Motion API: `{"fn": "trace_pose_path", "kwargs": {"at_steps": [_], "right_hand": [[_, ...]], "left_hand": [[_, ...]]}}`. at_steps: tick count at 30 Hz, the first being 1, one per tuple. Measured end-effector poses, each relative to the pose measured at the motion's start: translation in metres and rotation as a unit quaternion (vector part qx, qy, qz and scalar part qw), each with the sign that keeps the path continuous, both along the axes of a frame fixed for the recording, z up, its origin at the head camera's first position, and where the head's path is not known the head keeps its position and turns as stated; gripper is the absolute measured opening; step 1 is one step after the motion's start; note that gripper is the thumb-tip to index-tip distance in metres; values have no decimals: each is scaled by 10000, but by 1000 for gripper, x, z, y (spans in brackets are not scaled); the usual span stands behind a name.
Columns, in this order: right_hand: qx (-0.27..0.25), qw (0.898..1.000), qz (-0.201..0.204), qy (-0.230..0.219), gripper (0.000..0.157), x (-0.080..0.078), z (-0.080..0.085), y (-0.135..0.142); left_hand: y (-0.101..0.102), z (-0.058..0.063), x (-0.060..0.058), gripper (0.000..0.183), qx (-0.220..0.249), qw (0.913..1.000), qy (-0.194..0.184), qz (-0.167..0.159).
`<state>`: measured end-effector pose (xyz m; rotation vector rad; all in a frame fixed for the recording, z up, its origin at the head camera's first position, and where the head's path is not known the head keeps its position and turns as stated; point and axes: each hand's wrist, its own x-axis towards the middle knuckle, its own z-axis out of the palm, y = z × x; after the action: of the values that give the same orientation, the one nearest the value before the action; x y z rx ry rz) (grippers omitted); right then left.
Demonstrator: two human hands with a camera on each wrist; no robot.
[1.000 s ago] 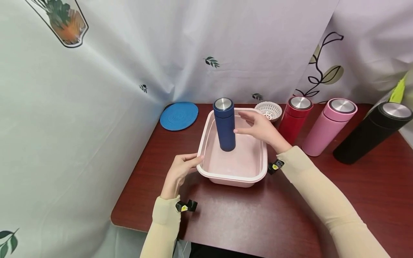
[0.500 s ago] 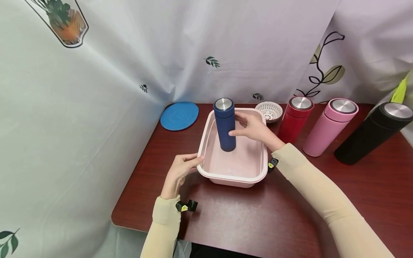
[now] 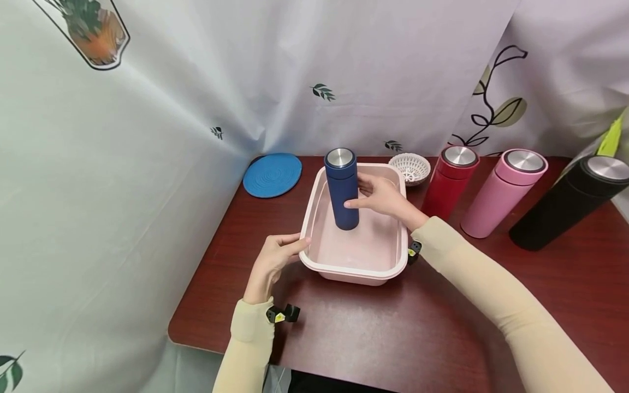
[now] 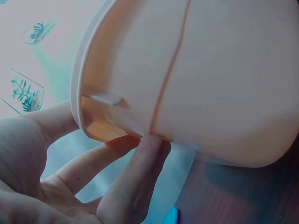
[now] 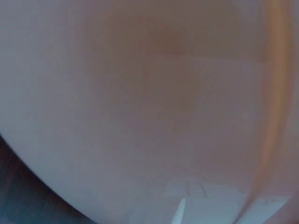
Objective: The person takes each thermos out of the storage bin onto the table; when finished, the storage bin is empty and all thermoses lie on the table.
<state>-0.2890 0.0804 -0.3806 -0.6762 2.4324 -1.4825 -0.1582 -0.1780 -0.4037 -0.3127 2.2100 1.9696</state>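
Observation:
A pale pink plastic basin (image 3: pixel 354 255) stands on the table, and a dark blue thermos bottle (image 3: pixel 342 196) with a steel-topped lid is upright inside it. My right hand (image 3: pixel 380 195) grips the bottle from its right side, thumb across the front and fingers behind, partly hidden. At the basin's left rim, my left hand (image 3: pixel 277 255) pinches the edge, thumb on top. From below, the left wrist view shows fingers (image 4: pixel 124 179) of that hand against the underside of the basin rim (image 4: pixel 77 88). Only the basin's outer wall (image 5: pixel 140 116) fills most of the right wrist view.
Red (image 3: pixel 449 183), pink (image 3: pixel 503 194) and black thermos bottles (image 3: pixel 565 204) stand in a row on the right. Behind the basin are a small white woven basket (image 3: pixel 410 168) and a round blue mat (image 3: pixel 272 176). Printed cloth hangs behind the brown table (image 3: pixel 373 338).
My right hand has moved left onto the blue bottle and its fingers have closed round it. The left hand has kept its hold on the basin rim. The bottle has not visibly moved.

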Motion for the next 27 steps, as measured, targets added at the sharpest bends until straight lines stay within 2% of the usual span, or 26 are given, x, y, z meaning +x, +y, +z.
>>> {"fn": "trace_pose_path", "kwargs": {"at_steps": [4, 6, 11, 16, 27], "right_hand": [[244, 9993, -156, 226, 86, 1, 0, -3], [208, 9992, -237, 254, 83, 1, 0, -4], [-196, 9991, -285, 239, 76, 3, 0, -3], [-660, 9974, -165, 229, 77, 6, 0, -4], [-990, 9945, -274, 214, 76, 8, 2, 2]], "left_hand": [[-1, 0, 1, 42, 45, 10000, 28, 0], [-1, 0, 1, 42, 52, 10000, 40, 6], [0, 0, 1, 42, 76, 10000, 35, 47], [0, 0, 1, 41, 79, 10000, 31, 47], [2, 1, 1, 39, 117, 9998, 125, 39]]}}
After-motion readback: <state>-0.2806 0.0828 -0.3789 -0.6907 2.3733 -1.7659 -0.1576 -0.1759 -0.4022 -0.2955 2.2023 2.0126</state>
